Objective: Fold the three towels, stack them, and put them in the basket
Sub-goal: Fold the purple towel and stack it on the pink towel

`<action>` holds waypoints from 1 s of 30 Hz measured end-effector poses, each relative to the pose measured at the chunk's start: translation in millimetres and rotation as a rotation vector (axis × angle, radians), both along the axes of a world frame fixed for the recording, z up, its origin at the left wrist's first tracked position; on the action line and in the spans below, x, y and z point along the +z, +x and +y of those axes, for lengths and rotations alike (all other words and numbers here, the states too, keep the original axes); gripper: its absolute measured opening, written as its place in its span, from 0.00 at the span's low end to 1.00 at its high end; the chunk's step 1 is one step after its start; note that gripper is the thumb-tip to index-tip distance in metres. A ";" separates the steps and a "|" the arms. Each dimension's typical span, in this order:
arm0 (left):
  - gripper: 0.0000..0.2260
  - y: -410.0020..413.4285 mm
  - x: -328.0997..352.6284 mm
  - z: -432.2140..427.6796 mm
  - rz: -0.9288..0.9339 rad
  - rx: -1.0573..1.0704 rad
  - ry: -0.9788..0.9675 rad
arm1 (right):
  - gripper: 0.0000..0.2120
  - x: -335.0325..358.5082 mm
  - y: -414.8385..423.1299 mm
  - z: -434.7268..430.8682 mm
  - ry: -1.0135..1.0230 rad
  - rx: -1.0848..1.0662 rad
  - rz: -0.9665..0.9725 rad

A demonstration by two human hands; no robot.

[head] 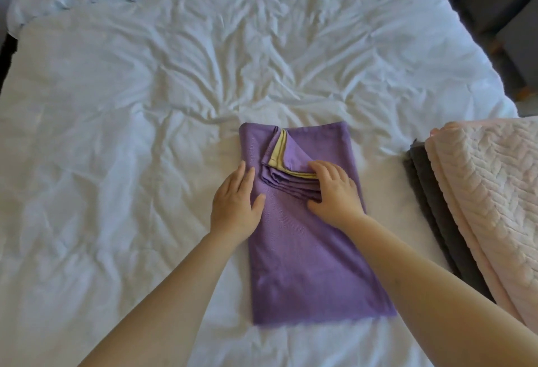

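A purple towel (305, 264) with a yellow-green border lies folded into a long strip on the bed, its far end doubled back so several edge layers show. My left hand (234, 203) rests flat on the strip's left edge, fingers together and pointing away. My right hand (334, 192) presses on the layered edges, thumb under them and fingers on top. A pink textured towel (495, 206) lies folded at the right, on top of a dark grey towel (431, 206). No basket is in view.
The wrinkled white bed cover (145, 133) fills the view. Dark furniture (500, 2) stands past the bed's right edge at the top right.
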State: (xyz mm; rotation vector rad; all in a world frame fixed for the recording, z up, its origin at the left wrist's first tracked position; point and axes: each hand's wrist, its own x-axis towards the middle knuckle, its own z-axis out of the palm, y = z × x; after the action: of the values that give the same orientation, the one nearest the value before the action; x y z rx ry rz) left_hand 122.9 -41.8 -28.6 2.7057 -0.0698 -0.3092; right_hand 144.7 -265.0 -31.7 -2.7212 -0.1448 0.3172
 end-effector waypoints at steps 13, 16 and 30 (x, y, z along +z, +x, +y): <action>0.24 35.1 -21.2 -30.0 -0.029 -0.157 0.220 | 0.03 -14.0 74.4 -44.2 0.831 -0.815 0.367; 0.25 48.2 -25.7 -37.5 -0.009 -0.172 0.267 | 0.09 -9.3 85.1 -44.0 0.898 -0.740 0.429; 0.24 83.6 -17.4 -44.4 -0.244 -0.098 0.062 | 0.19 -15.2 103.8 -64.4 0.800 -0.714 0.147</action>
State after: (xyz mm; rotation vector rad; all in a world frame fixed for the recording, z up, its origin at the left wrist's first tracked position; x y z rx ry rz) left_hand 206.5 -86.2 -46.0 2.7935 -0.2683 -0.0077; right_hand 248.4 -329.5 -46.9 -1.7933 0.5995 0.1831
